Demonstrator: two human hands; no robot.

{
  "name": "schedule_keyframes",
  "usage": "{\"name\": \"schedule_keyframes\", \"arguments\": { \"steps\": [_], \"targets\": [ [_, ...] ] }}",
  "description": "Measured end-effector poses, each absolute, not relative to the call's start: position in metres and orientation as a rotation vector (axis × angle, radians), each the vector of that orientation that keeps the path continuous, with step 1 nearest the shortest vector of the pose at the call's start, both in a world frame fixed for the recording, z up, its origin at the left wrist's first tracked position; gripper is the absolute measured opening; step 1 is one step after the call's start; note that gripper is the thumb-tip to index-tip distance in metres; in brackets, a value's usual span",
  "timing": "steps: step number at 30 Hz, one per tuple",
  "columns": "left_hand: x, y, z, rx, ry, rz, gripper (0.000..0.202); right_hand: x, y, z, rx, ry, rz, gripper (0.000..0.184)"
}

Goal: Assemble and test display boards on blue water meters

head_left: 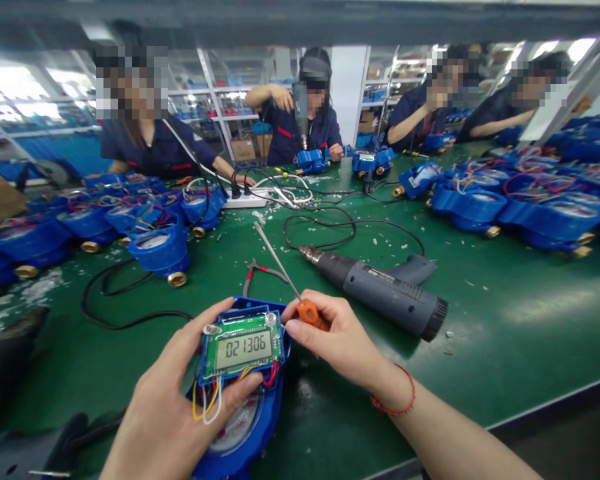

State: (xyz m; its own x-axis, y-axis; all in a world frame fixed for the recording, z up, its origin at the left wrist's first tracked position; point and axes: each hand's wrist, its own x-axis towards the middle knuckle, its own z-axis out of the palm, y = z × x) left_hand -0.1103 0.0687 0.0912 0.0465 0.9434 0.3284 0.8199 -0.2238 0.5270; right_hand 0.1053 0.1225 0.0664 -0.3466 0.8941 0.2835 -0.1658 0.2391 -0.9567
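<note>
1. The left hand [180,393] grips a blue water meter [257,443], its thumb against the coloured wires below a green display board [241,348].
2. The right hand [340,333] pinches an orange-handled screwdriver [306,312], just beside the board.
3. Beyond the hands lie red-handled pliers [260,270]; past the right hand, a corded power tool [375,287].

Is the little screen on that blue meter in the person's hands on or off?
On: the LCD display shows the digits 021306.
</note>
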Motion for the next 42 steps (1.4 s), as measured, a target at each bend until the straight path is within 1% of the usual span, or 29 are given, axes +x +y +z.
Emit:
{"name": "schedule_keyframes", "arguments": {
  "steps": [7, 12, 15, 18, 25, 42],
  "targets": [
    [-0.106, 0.065, 0.092, 2.011, 1.775, 0.976, 0.064, 0.106, 0.12, 0.068, -0.701, -1.541, 1.296, 0.023],
    [-0.099, 0.062, 0.088, 1.922, 1.795, 1.12, 0.067, 0.106, 0.12, 0.066, -0.692, -1.502, 1.369, 0.024],
    [-0.097, 0.061, 0.085, 1.963, 1.755, 1.182, 0.064, 0.105, 0.12, 0.065, -0.67, -1.48, 1.393, 0.028],
    [-0.098, 0.06, 0.082, 1.979, 1.719, 1.213, 0.062, 0.105, 0.12, 0.064, -0.639, -1.484, 1.392, 0.027],
    [-0.099, 0.06, 0.08, 1.965, 1.715, 1.237, 0.06, 0.106, 0.119, 0.062, -0.603, -1.5, 1.392, 0.019],
    [-0.103, 0.06, 0.085, 2.078, 1.733, 1.144, 0.063, 0.105, 0.116, 0.061, -0.593, -1.449, 1.484, 0.022]
  ]
}}
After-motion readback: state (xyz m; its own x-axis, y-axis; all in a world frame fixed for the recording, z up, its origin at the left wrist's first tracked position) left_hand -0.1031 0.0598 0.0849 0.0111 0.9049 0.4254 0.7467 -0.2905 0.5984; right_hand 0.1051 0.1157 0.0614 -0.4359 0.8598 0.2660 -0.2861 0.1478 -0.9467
